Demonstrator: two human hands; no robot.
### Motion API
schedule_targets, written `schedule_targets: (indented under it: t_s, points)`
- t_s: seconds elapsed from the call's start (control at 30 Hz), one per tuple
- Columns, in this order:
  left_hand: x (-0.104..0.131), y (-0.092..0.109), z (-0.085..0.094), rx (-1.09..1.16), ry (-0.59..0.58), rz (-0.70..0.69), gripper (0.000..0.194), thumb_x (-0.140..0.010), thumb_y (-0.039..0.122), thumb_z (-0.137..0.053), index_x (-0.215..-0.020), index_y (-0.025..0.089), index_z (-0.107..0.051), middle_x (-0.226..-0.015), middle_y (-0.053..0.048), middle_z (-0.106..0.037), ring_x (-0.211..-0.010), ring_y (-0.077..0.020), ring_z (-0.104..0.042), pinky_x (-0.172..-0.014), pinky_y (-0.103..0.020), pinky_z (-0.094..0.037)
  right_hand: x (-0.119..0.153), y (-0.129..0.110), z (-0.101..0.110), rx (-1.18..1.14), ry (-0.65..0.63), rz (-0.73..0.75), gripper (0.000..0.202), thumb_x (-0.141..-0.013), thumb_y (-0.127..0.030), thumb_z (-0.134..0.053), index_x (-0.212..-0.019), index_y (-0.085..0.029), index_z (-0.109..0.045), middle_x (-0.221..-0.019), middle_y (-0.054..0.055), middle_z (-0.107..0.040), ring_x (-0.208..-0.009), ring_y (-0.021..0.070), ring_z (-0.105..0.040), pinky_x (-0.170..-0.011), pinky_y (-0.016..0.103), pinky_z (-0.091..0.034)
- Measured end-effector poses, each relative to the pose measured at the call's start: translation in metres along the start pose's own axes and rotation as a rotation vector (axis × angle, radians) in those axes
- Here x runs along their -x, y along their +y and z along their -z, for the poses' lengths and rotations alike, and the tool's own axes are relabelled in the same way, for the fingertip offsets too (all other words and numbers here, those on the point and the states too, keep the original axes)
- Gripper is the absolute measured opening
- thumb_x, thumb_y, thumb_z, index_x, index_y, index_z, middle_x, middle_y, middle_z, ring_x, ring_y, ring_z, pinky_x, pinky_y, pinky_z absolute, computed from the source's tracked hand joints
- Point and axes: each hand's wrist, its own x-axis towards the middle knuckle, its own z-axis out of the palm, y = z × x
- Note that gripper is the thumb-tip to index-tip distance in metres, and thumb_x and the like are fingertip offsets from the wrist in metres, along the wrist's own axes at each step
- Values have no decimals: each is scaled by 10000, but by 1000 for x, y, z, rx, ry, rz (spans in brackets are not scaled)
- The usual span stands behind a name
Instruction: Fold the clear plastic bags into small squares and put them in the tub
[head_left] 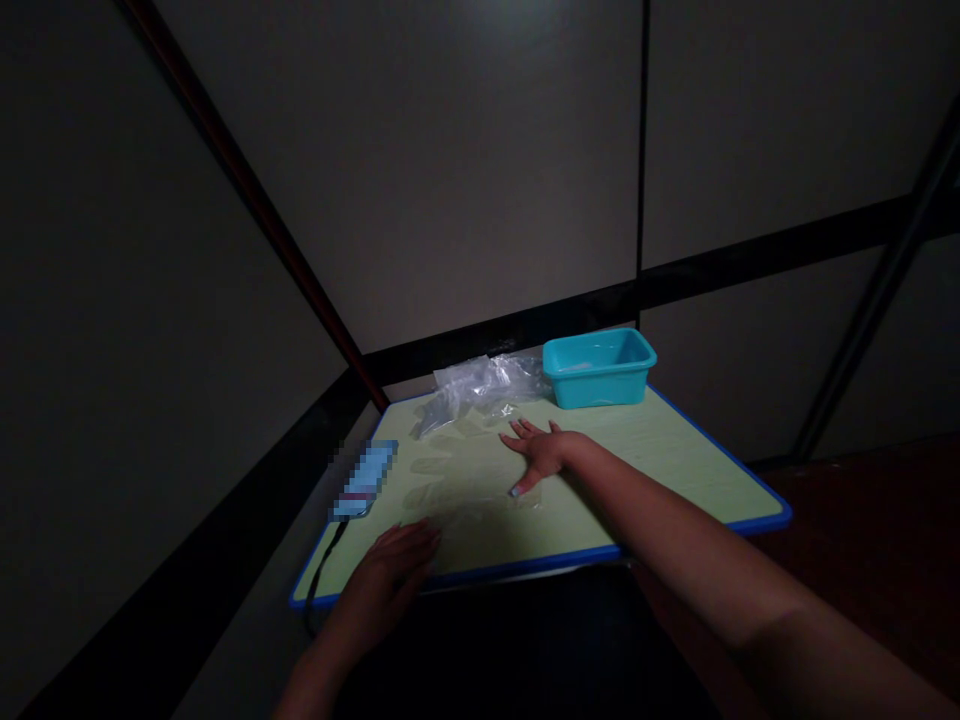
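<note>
Head view: clear glove under right grip, beside left grip, both open, empty.

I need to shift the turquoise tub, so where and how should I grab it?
Probably best by the right end of the rim of the turquoise tub, from above and the right. It stands upright, its lip juts outward, and crumpled clear plastic crowds its left end.

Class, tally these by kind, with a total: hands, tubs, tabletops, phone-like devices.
Hands: 2 (left hand, right hand)
Turquoise tub: 1
Tabletop: 1
Phone-like device, pixelated: 1
Total: 5
Clear plastic not tallied; its pieces overlap.
</note>
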Motion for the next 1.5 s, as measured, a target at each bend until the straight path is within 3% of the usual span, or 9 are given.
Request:
schedule_targets:
  t_s: [0.37,0.8,1.23,1.5]
  points:
    - [-20,9,18,269,131,168,327,-878,392,-459,-1063,231,-675,-1120,-42,-663,-1044,-196,-613,-919,-370,-493,3,-4,2,21,-20,-14,1262,-496,-775,-603,-1451,-244,28,-1502,90,158,-1343,348,187,-989,671,56]
    - [-68,18,32,351,168,152,293,-857,395,-492,-947,219,-709,-1009,-45,-698,-960,-194,-631,-883,-356,-494,4,-6,3,17,-33,-24,1294,-467,-725,-665,-1449,-267,43,-1498,96,179,-1333,348,210,-990,660,77]
    - [-100,7,5,287,190,161,252,-827,352,-529,-921,193,-700,-979,-58,-682,-940,-186,-617,-888,-354,-478,-3,-1,-1,3,-29,-2,1312,-447,-716,-682,-1446,-275,46,-1496,87,189,-1321,365,229,-968,680,92]
    - [-100,-2,-20,250,170,163,327,-796,331,-577,-1091,198,-628,-1176,-84,-588,-1111,-216,-527,-985,-399,-398,-1,-2,-1,-15,-30,-3,1304,-449,-689,-700,-1447,-280,32,-1498,92,185,-1321,367,233,-973,665,107]
